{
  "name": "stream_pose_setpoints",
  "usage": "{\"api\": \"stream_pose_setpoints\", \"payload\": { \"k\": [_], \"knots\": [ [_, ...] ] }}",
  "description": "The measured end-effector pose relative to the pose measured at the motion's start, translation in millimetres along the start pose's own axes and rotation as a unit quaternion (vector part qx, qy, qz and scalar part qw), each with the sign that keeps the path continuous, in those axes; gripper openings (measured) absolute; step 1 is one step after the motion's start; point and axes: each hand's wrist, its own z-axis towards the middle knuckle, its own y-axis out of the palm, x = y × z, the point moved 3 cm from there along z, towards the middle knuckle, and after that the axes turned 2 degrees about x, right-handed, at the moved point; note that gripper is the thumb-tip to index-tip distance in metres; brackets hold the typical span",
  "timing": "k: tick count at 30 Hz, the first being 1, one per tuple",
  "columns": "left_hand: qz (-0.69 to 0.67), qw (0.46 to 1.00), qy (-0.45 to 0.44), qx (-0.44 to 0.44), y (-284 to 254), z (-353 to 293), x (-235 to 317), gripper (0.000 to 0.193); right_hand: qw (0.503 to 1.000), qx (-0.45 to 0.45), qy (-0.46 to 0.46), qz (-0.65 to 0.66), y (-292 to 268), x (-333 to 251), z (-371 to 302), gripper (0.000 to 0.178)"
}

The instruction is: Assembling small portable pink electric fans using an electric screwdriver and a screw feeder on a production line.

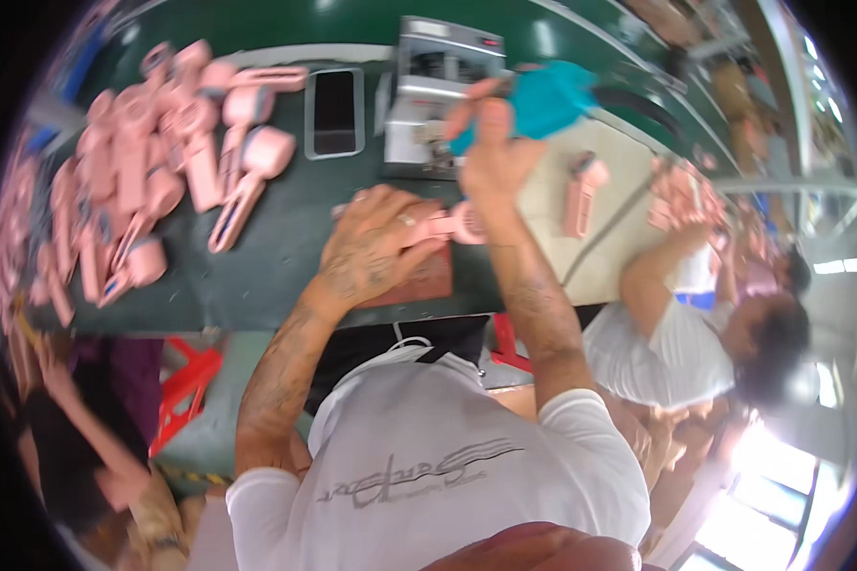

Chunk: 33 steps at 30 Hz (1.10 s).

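The head camera, the left one of a worn pair, is looking steeply down from above the near edge of the table (267, 276). It is sitting fairly close, so the left hand (376, 243) and right hand (495, 162) over the table are falling near mid-view. The wide fisheye is also taking in the wearer's shirt (438, 409) before the table and people along the table's near side.

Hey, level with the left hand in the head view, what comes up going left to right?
Heaped pink handheld appliances, left hand, held appliance's round head, right forearm, lone pink appliance.
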Motion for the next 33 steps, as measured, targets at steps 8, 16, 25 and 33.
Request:
{"api": "stream_pose_setpoints", "payload": {
  "k": [8, 16, 25, 33],
  "knots": [
    [0.015, 1.000, 0.008, -0.015, 2.4, 12.9, 1.8, 0.043, 0.996, -0.068, 0.005, -0.052, -11.4, -7.8, -3.1, 0.047],
    [0.019, 0.999, 0.026, 0.009, 5.3, 11.3, 1.2, 0.041, 0.995, -0.026, 0.093, 0.009, -41.6, -38.9, -40.4, 0.076],
    [0.031, 0.999, 0.002, -0.011, 4.2, 4.4, -0.6, 0.042, 0.994, -0.034, 0.098, 0.016, -34.3, -30.1, -44.1, 0.078],
    [0.027, 1.000, 0.006, -0.005, 5.1, 4.7, -3.2, 0.042, 0.994, -0.029, 0.099, 0.033, -33.2, -12.7, -48.6, 0.061]
  ]
}}
